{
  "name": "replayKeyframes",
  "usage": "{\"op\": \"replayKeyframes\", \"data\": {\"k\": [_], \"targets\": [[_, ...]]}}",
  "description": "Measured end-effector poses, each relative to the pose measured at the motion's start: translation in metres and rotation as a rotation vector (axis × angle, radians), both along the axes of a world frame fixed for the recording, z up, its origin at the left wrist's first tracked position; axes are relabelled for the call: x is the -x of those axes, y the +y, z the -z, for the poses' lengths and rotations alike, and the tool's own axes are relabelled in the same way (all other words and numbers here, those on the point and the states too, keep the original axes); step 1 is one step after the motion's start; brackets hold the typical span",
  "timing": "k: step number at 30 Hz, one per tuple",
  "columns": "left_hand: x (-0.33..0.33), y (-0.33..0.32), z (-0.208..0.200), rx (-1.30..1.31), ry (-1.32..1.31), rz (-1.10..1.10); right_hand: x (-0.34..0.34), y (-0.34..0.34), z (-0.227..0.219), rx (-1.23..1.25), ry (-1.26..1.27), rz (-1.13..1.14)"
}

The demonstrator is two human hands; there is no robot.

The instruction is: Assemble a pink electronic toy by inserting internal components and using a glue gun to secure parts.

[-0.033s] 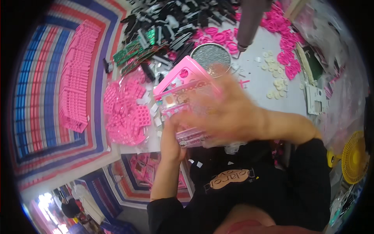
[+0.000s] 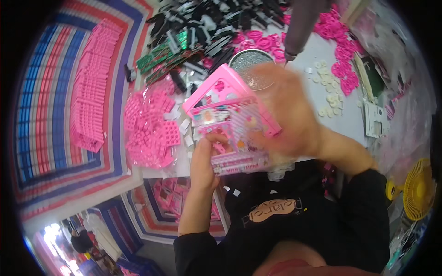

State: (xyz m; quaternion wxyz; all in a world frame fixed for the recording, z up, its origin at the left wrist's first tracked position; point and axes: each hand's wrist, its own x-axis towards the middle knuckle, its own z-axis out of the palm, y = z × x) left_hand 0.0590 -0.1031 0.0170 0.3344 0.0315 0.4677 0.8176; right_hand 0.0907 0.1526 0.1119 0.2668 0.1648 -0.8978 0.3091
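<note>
My left hand grips the lower left side of a pink plastic casing, with the thumb over its edge. The casing is tilted, and a see-through panel with colourful cartoon printing covers its lower part. At the casing's right side is my right hand, smeared by motion, so its fingers cannot be made out. Just beyond it stands a round tin of small grey screws. A dark powered screwdriver hangs point down above the table, close to the tin.
Left of the casing lies a clear bag of pink keypads; more keypads are stacked on striped cloth. Black parts, green circuit boards, pink rings and white discs lie across the table. A yellow fan is at the right.
My right hand has moved right, off the front of the printed panel, uncovering more of it. My left hand still holds the casing in nearly the same place.
</note>
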Motion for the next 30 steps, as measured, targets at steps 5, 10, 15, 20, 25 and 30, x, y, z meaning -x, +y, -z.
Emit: {"op": "replayKeyframes", "data": {"k": [5, 10, 15, 20, 25, 30], "targets": [[-0.008, 0.022, -0.020, 0.075, 0.117, -0.089, 0.003, 0.009, 0.069, 1.001, -0.814, -0.201], [-0.007, 0.034, -0.015, 0.992, 1.226, -0.489, -0.014, -0.024, 0.068, 1.056, -0.541, -0.121], [-0.015, 0.033, -0.025, 0.763, 0.942, -0.468, -0.020, -0.023, 0.063, 1.259, -0.619, -0.198], [0.000, 0.035, -0.044, 0.240, 0.547, -0.502, -0.028, -0.012, 0.071, 1.323, -0.785, -0.177], [-0.003, 0.052, -0.024, 0.524, 0.602, -0.339, -0.033, -0.032, 0.070, 1.361, -0.528, -0.361], [-0.006, 0.053, -0.019, 0.513, 0.618, -0.340, -0.034, -0.025, 0.069, 1.153, -0.531, -0.395]]}}
